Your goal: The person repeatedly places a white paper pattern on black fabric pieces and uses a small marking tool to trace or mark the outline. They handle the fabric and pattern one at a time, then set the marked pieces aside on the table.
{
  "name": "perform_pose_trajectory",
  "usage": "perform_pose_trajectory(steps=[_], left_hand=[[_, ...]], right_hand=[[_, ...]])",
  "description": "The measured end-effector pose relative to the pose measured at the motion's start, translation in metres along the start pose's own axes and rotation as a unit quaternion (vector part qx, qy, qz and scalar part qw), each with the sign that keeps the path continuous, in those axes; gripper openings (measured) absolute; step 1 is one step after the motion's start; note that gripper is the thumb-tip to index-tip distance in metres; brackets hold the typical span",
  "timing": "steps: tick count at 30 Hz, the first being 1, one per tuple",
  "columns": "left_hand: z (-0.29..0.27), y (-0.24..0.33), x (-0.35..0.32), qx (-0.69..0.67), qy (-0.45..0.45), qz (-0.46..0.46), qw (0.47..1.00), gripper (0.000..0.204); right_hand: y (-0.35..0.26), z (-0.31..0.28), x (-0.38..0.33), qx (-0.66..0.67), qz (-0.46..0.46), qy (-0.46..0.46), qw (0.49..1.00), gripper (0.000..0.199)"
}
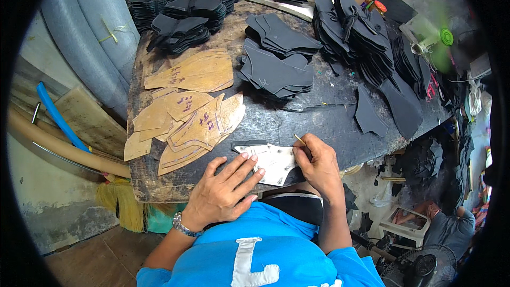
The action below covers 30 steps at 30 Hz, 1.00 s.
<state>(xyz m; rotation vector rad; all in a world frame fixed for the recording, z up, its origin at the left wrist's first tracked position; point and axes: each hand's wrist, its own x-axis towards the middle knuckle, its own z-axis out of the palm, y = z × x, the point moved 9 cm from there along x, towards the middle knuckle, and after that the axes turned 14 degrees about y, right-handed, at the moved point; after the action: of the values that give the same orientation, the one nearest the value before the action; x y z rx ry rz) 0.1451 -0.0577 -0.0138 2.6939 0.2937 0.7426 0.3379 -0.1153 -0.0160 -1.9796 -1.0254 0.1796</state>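
Now my left hand [226, 188] lies flat, pinning the template [271, 162]; my right hand [319, 165] grips a pencil [300, 140], brown patterns [191, 119] and black stacks [279, 66] crowding beyond

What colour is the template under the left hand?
Silvery grey, metallic-looking template, pressed flat by the left hand; seen in the head view.

Black cut pieces [276, 72], tan templates [194, 72], blue shirt [265, 244]

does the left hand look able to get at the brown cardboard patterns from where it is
Probably yes. The left hand lies flat on the light template, and the brown cardboard patterns lie fanned just beside it on the worn table, with nothing between.
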Motion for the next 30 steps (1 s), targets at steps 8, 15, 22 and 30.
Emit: perform_pose_trajectory(steps=[8,15,22,30], left_hand=[[0.000,-0.001,0.000,-0.004,0.004,-0.013,1.000,0.054],[-0.001,-0.001,0.001,-0.004,0.010,-0.017,1.000,0.055],[-0.004,-0.003,0.004,-0.015,0.016,-0.030,0.999,0.051],[-0.006,-0.019,0.004,-0.059,0.032,-0.081,0.994,0.047]], right_hand=[[0.004,0.000,-0.001,0.006,0.021,-0.005,1.000,0.008],[0.004,0.003,-0.002,0.004,0.017,-0.010,1.000,0.007],[0.001,0.004,-0.002,-0.021,0.014,-0.026,0.999,0.011],[0.007,0.004,0.001,-0.012,0.049,-0.044,0.998,0.012]])
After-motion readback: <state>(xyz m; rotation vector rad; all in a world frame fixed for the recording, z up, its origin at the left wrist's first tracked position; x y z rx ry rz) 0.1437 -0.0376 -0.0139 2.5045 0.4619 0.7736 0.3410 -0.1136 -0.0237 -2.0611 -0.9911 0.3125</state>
